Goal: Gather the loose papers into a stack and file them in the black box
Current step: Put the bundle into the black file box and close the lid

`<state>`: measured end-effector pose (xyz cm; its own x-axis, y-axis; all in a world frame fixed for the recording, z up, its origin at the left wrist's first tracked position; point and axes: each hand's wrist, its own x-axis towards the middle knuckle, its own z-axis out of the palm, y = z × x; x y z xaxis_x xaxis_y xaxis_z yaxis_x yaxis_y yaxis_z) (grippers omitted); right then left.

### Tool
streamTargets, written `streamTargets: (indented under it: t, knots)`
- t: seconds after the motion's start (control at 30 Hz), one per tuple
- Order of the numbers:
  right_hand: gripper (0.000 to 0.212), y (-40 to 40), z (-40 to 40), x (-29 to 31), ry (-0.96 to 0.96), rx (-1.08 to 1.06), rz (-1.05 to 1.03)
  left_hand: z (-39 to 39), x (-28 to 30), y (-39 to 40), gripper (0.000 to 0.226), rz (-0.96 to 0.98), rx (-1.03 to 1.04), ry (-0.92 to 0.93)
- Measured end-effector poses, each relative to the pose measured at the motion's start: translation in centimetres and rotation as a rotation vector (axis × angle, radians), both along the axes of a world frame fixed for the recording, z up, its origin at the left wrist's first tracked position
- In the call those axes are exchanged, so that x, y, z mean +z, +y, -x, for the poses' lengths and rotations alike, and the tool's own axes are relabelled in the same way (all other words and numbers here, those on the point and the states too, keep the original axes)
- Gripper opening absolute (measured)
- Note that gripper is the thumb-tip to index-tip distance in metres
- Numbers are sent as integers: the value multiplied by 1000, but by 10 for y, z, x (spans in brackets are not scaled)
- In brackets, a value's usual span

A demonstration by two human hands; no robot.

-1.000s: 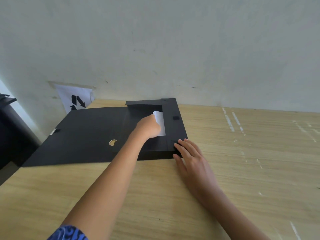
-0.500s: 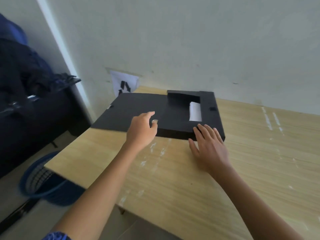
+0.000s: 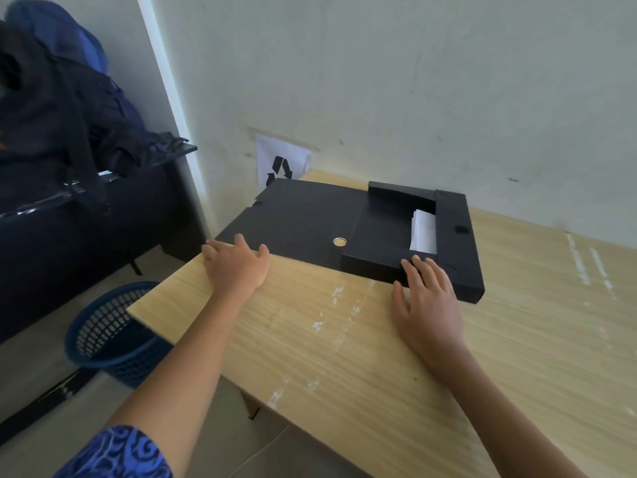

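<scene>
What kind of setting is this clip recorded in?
Probably a small office or study corner: a wooden desk against a plain wall, an open black box with papers inside, a recycling sign on the wall, and a blue mesh wastebasket beside the desk.

A pale wooden table stands against the wall. The black box lies open by its far edge, lid flap reaching the left edge. Both hands rest flat on the wood.

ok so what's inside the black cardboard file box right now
A stack of white papers lies in the tray of the black cardboard file box, against its right wall. Only a strip shows: a black inner flap covers the rest, so whatever else is underneath is hidden.
</scene>
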<state>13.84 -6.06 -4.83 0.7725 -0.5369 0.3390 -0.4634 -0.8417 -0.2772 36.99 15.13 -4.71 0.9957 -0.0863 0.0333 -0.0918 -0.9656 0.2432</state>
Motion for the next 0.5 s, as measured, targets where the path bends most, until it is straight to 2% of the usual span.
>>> streamTargets:
  t: [0.13,0.2,0.3,0.4,0.5]
  knots:
    - [51,-1,1,0,-20,10,-9,-13,5,-10,69,38,46,25]
    - [51,-1,1,-1,-23,13,-6,-20,10,-8,67,163,121,2]
    - [52,-2,1,-2,-25,23,-6,-30,19,2,62,578,226,-7]
    - [53,-2,1,-1,-25,23,-13,-38,30,2,60,1031,207,-11]
    - [53,-2,1,0,-27,23,-20,-38,43,-9,25,1258,91,6]
